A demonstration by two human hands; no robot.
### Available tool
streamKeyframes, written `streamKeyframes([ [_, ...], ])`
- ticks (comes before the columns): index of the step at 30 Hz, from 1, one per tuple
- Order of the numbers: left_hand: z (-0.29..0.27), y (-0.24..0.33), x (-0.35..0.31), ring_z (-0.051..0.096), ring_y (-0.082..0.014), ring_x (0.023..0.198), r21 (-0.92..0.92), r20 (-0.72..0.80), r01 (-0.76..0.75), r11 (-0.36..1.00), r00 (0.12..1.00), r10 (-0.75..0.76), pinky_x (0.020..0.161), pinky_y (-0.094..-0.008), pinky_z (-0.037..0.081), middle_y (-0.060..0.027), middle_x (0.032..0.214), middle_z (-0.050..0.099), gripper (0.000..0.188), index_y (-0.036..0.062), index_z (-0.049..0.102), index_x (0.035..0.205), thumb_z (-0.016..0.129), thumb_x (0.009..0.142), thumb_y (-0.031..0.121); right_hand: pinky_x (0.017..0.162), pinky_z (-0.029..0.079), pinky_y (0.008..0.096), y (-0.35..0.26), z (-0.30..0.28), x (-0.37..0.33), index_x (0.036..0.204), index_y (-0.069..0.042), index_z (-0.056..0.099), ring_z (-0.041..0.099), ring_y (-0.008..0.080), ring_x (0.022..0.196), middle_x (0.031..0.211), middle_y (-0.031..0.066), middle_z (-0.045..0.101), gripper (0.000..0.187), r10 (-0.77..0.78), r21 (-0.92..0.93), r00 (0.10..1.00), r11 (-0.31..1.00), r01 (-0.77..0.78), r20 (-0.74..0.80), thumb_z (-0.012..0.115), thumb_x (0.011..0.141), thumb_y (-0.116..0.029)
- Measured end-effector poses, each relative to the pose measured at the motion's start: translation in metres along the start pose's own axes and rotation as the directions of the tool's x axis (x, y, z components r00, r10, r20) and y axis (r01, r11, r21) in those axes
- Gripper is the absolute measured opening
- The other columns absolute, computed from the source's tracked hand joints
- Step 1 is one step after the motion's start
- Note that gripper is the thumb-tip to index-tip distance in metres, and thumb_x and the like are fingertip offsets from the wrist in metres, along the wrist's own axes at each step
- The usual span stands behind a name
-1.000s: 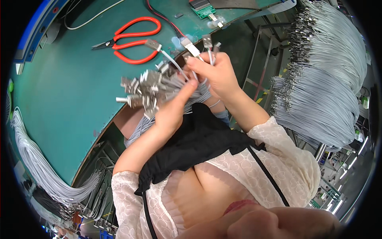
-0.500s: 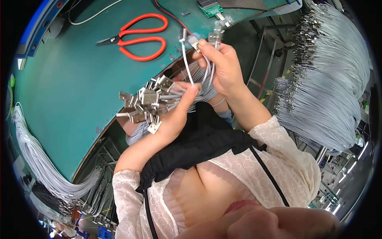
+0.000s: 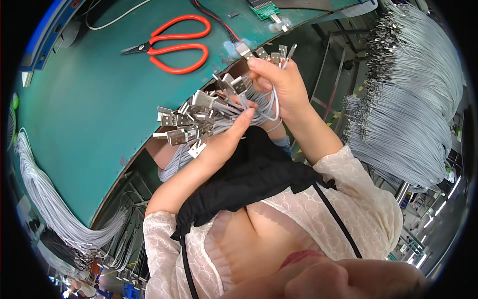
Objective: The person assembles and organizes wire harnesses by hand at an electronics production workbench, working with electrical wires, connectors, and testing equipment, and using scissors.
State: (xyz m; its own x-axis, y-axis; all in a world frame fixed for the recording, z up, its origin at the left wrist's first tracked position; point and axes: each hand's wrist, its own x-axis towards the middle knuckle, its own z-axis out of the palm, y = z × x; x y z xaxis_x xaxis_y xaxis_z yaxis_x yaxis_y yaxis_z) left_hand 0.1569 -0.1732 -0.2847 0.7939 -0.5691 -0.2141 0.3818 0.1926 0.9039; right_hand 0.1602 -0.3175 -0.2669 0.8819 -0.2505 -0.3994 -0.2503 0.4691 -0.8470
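Note:
My left hand [image 3: 226, 144] is closed around a thick bundle of grey USB cables [image 3: 219, 119], their metal plugs fanned out toward the table. Beside it, close to the table's edge, my right hand [image 3: 286, 87] grips a few more grey cables [image 3: 273, 102], whose plugs stick out beyond the fingers. The right thumb and forefinger are at a metal connector [image 3: 244, 51] with red and black wires, lying on the table edge. Whether a cable plug sits in that connector I cannot tell. The lower lengths of the bundle hang over my lap.
Red-handled scissors [image 3: 174, 48] lie on the green table [image 3: 99, 109]. Farther back is a small green circuit board [image 3: 265, 11] with a plug attached. A large stack of grey cables [image 3: 413, 99] hangs at the right. Another cable bundle [image 3: 45, 189] drapes over the table's left edge.
Both hands stay close together, the left slightly farther right. The white cable stretched between them no longer shows there. More plugs now spread above the right hand, and several stand up between the hands.

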Motion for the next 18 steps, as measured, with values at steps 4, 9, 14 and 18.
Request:
streamKeyframes([
  [4, 0.005, 0.005, 0.0, 0.053, -0.0124, 0.084, 0.0, -0.054, 0.073, 0.997, 0.996, -0.073, 0.076, -0.0256, 0.041, -0.0034, 0.085, 0.056, 0.015, 0.0019, 0.051, 0.091, 0.057, 0.078, 0.006, 0.038, 0.027, 0.018, 0.0, 0.006, -0.001, 0.066, -0.001, 0.054, 0.037, 0.0046, 0.043, 0.049, -0.0004, 0.045, 0.016, -0.035, 0.084, 0.999, 0.996, 0.037, -0.028, 0.057, 0.077, -0.013],
  [9, 0.002, 0.001, 0.001, 0.049, -0.0106, 0.085, -0.106, -0.057, 0.114, 0.988, 0.991, -0.121, 0.076, -0.0244, 0.04, -0.0039, 0.091, 0.054, 0.019, 0.0041, 0.052, 0.096, 0.054, 0.082, 0.016, 0.039, 0.028, 0.018, 0.0, 0.011, -0.003, 0.067, -0.002, 0.054, 0.038, 0.0045, 0.044, 0.051, 0.0, 0.046, 0.016, -0.027, 0.111, 0.999, 0.994, 0.022, 0.041, 0.057, 0.077, -0.013],
  [14, 0.008, 0.011, 0.0, 0.049, -0.0099, 0.083, -0.173, -0.051, 0.183, 0.968, 0.98, -0.194, 0.075, -0.0238, 0.04, -0.0032, 0.09, 0.054, 0.018, 0.0041, 0.052, 0.095, 0.054, 0.082, 0.016, 0.039, 0.028, 0.018, 0.001, 0.028, -0.014, 0.067, -0.002, 0.053, 0.038, 0.0042, 0.044, 0.053, 0.0, 0.047, 0.017, -0.024, 0.037, 0.995, 0.999, 0.028, -0.097, 0.056, 0.078, -0.015],
  [18, 0.005, 0.003, -0.003, 0.052, -0.0116, 0.082, -0.19, -0.063, 0.113, 0.975, 0.99, -0.127, 0.076, -0.0253, 0.041, -0.004, 0.087, 0.056, 0.018, 0.003, 0.052, 0.092, 0.06, 0.076, 0.008, 0.04, 0.03, 0.0183, 0.0, 0.013, -0.018, 0.066, -0.002, 0.053, 0.038, 0.0043, 0.044, 0.052, -0.0004, 0.046, 0.019, -0.044, 0.008, 0.997, 0.999, 0.045, -0.057, 0.055, 0.079, -0.015],
])
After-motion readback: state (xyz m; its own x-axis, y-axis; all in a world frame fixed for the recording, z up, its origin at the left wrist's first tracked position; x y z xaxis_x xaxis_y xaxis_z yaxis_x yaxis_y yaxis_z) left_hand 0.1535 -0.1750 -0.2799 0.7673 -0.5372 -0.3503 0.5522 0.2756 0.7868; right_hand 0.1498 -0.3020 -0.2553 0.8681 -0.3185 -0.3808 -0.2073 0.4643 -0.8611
